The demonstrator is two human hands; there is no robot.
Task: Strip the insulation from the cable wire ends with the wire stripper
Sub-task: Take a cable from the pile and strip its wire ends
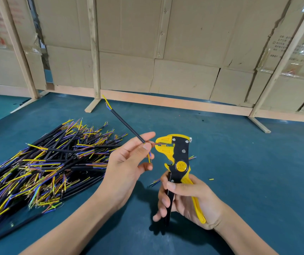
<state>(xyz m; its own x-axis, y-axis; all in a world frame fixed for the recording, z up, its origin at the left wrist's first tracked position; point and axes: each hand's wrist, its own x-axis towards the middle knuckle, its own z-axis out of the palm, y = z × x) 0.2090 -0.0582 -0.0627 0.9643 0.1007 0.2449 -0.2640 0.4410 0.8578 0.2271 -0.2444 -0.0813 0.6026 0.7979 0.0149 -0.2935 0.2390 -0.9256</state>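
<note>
My left hand (129, 162) pinches a black cable (127, 126) near its end, between thumb and forefinger. The cable slants up and away to the left, with yellow and blue wires at its far tip. One thin reddish wire from the near end lies in the yellow jaws of the wire stripper (178, 159); other yellow and blue wires hang bent down by my fingers. My right hand (186, 197) grips the stripper's black and yellow handles, holding the tool upright above the table.
A large heap of black cables (42, 168) with yellow, blue and brown wire ends lies on the blue-green table (239, 162) at the left. Small insulation scraps (211, 179) lie near the stripper. A cardboard wall on wooden struts (166, 102) closes the far side.
</note>
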